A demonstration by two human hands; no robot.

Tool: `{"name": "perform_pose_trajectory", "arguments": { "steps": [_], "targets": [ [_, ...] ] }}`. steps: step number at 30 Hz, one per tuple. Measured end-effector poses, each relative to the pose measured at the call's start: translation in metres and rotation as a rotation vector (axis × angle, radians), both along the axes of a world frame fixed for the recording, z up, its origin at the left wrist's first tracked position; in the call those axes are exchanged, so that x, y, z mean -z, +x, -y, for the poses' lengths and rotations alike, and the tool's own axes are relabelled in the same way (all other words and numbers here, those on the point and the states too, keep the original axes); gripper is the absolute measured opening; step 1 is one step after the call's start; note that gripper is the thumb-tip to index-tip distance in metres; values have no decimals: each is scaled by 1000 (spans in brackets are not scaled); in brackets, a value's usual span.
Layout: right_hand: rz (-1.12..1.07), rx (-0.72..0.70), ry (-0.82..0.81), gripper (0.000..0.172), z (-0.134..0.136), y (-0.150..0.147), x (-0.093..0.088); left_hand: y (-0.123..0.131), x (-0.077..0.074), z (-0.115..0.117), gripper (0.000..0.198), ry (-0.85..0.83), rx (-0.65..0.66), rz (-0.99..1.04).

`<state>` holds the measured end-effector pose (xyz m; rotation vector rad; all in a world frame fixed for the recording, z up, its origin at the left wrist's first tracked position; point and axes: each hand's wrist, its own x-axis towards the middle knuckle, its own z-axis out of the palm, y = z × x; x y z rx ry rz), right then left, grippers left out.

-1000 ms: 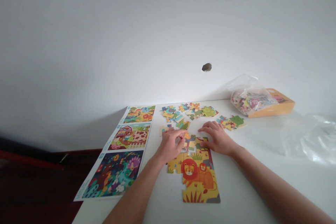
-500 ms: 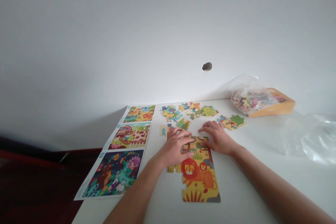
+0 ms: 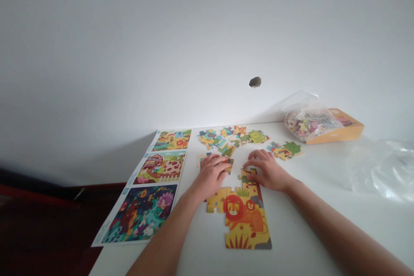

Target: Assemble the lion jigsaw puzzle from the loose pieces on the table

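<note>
A partly joined jigsaw puzzle [image 3: 247,220] lies flat on the white table, showing two lions on yellow ground. Above its upper left part is my left hand [image 3: 210,177], closed with a loose puzzle piece [image 3: 230,167] between thumb and fingers; the fingers hide much of that piece. My right hand [image 3: 267,170] rests at the top right corner, fingers bent and apart, its thumb touching the corner piece [image 3: 245,173]. Loose puzzle pieces [image 3: 258,136] are scattered beyond both hands, and a small group [image 3: 293,148] lies right of my right hand.
At the left, a printed sheet [image 3: 181,168] with three pictures reaches the table's edge. A clear bag of pieces [image 3: 307,123] leans on a yellow box [image 3: 351,129] at the back right. Crumpled clear plastic [image 3: 384,172] lies nearer. A white wall [image 3: 207,51] stands behind.
My left hand has drawn slightly left and away from the joined puzzle with a piece, leaving a gap left of the corner piece. The right hand has stayed nearly still.
</note>
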<state>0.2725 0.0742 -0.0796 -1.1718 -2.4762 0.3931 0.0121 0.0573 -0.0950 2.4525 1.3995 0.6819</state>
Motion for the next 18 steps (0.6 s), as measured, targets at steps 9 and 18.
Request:
{"name": "perform_pose_trajectory", "arguments": {
  "steps": [9,18],
  "targets": [
    [-3,4,8,26,-3,1,7,-10,5,-7,26,162,-420,-88],
    [21,188,140,30,-7,2,14,-18,12,-13,18,177,-443,-45]
  ]
}}
